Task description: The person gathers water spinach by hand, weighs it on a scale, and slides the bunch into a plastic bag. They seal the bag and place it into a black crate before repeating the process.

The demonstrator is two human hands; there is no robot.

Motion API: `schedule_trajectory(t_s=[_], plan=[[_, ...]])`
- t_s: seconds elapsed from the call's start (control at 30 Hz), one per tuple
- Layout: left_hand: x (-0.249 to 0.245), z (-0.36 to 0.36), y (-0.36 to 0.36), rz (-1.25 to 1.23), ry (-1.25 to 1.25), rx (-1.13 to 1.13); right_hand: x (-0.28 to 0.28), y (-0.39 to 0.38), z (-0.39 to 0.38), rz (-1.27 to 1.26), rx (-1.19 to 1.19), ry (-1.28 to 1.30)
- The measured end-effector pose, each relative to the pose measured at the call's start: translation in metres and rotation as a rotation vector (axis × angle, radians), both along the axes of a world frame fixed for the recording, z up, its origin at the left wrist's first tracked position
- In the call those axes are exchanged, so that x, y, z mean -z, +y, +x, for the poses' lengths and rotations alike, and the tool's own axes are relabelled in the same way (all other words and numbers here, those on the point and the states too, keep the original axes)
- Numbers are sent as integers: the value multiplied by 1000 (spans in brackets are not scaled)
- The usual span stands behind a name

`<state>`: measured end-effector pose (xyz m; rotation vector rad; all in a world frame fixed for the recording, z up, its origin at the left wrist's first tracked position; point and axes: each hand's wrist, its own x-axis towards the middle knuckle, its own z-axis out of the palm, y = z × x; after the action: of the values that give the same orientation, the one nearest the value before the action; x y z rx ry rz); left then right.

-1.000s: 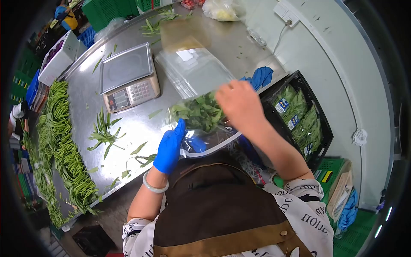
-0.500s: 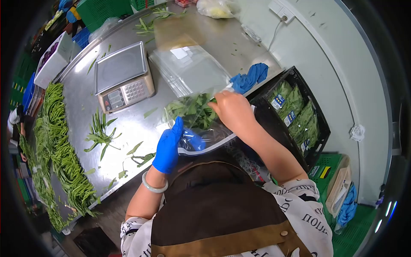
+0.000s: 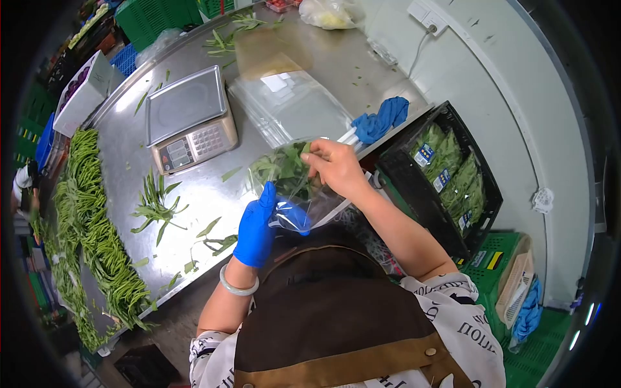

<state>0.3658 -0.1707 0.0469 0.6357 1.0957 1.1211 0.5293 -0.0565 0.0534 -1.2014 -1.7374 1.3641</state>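
A clear plastic bag (image 3: 323,208) with leafy greens (image 3: 284,167) inside is held over the table's near edge. My left hand (image 3: 257,226), in a blue glove, grips the bag from the left; its thumb lies outside and the other fingers show blue through the film. My bare right hand (image 3: 336,167) is at the bag's right side, its fingers pinched together by the leaves. Whether they hold the film or a leaf is hard to tell. Beyond the bag lies a stack of flat clear bags (image 3: 294,107), with a crumpled blue glove (image 3: 381,119) to its right.
A scale (image 3: 191,123) stands left of the flat bags. Long heaps of green stalks (image 3: 107,239) line the table's left side, and loose sprigs (image 3: 158,204) lie nearer. At right, a black crate (image 3: 482,174) holds labelled bags of greens (image 3: 446,171). A green crate (image 3: 495,258) sits below it.
My right hand has shifted slightly left and down, its fingers now turned in toward the leaves. The bag's rim has drawn narrower. My left hand keeps its grip.
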Motion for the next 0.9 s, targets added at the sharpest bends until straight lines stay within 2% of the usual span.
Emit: schedule_trajectory(t_s=[0.03, 0.13, 0.23, 0.3, 0.33, 0.37, 0.4, 0.43, 0.47, 0.53, 0.57, 0.67, 0.73, 0.77, 0.8, 0.83, 0.87, 0.9], plan=[[0, -1, 0, 4, -39, -6, 1, 0, 0, -63, 2, 36], [-6, 0, -2, -19, -3, -47, -15, -2, 1, 120, -27, -199], [-2, -3, -3, -28, 25, -39, -37, -6, 26, 948, -217, -386], [-14, -3, -5, -18, 55, -22, -82, -18, 57, 609, -229, -114], [-19, -2, -5, -12, 69, -12, -89, -19, 83, 350, -181, 28], [-18, -6, -7, -7, 141, 16, -87, -17, 106, 246, -113, 212], [-18, -7, -8, -8, 114, -3, -86, -12, 127, 145, -131, 201], [-17, -7, -10, -9, 87, -22, -78, -4, 153, -35, -235, -44], [-15, -8, -12, -11, 60, -40, -70, -1, 161, -92, -364, -511], [-12, -13, -16, 10, -2, -12, -26, -21, 169, 182, -605, -1305], [-14, -13, -18, -5, -5, -17, -16, -24, 163, 51, -607, -1395], [-12, -16, -18, -22, 3, 3, -7, -9, 134, 8, -250, -251], [-8, -20, -13, -7, 59, 29, -10, 6, 102, 173, -116, -101], [19, -36, -11, -64, 42, -4, 7, 27, 92, 325, -238, -18], [-3, -30, 5, 114, 106, 95, 23, 50, 82, 478, -358, 67], [14, -46, 14, 123, 111, -70, 16, 62, 67, 319, -274, -19], [8, -63, 35, 102, -43, -94, 8, 73, 52, 155, -194, -104], [3, -80, 56, 77, -195, -122, 6, 90, 39, 125, -98, 27]])
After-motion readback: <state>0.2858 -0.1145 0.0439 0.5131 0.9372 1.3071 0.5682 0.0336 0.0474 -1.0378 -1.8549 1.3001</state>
